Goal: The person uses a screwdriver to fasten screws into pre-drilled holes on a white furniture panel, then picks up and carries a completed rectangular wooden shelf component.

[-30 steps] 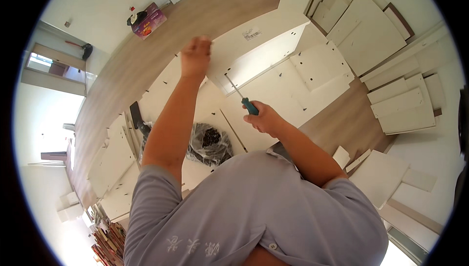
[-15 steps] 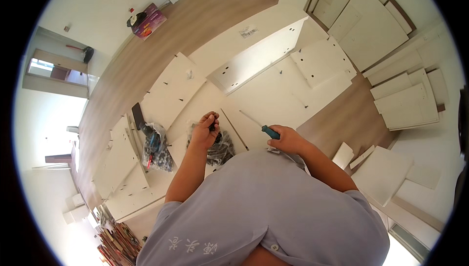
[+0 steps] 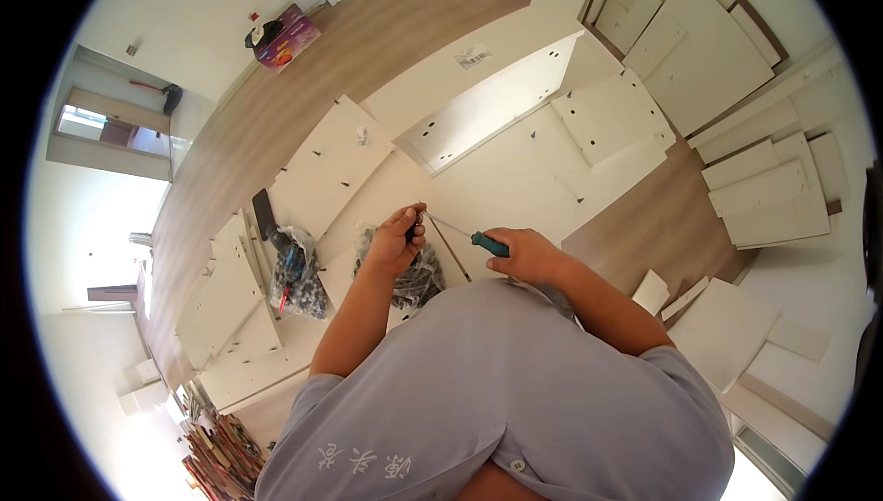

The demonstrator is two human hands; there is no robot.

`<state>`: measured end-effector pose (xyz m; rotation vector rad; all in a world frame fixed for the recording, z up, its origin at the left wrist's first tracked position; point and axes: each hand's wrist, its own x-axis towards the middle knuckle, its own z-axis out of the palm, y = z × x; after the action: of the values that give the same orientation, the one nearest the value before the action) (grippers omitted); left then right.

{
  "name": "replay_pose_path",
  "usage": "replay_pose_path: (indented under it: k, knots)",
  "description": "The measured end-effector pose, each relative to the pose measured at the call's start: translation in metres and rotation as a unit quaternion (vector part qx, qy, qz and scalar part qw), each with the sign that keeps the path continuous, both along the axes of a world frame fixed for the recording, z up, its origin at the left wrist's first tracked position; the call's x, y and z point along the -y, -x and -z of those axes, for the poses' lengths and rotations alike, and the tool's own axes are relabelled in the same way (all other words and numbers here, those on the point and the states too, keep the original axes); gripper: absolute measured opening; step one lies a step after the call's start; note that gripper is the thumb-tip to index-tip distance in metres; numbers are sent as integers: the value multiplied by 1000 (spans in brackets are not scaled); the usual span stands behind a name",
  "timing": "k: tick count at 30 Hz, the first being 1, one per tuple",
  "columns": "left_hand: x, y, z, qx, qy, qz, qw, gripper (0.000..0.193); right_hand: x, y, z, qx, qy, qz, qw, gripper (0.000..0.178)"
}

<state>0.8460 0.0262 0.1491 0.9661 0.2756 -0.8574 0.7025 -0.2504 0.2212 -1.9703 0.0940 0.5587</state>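
Note:
My right hand [image 3: 526, 256] is closed around the green handle of a screwdriver [image 3: 490, 243], its thin shaft pointing left. At the shaft's tip my left hand [image 3: 396, 245] is closed, fingers pinched on small dark pieces too small to name. Below and beside the left hand lies a clear plastic bag of dark small fittings [image 3: 419, 282] on a white panel. Farther left another clear bag of fittings [image 3: 308, 297] sits with a power drill [image 3: 288, 257] on top of it.
White panels [image 3: 324, 174] with dark pegs lie ahead. A partly joined white cabinet [image 3: 515, 156] stands beyond my hands. More boards [image 3: 708, 46] lean at the right wall. A purple box [image 3: 292, 38] stands at the far left, and a pile of wooden strips [image 3: 221, 455] lies lower left.
The screwdriver has moved left, and its tip now meets the fingers of my left hand. My left hand has shifted slightly right.

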Motion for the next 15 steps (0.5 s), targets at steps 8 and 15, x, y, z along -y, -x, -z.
replay_pose_path:
  k: [8, 15]
  knots:
    - [10, -8, -11, 27, -37, 55, 997, 23, 8, 2, 7, 32, 41, -20, 998, 45]
    - [19, -16, -19, 75, -155, 124, 977, 24, 13, 5, 6, 97, 189, -65, 975, 47]
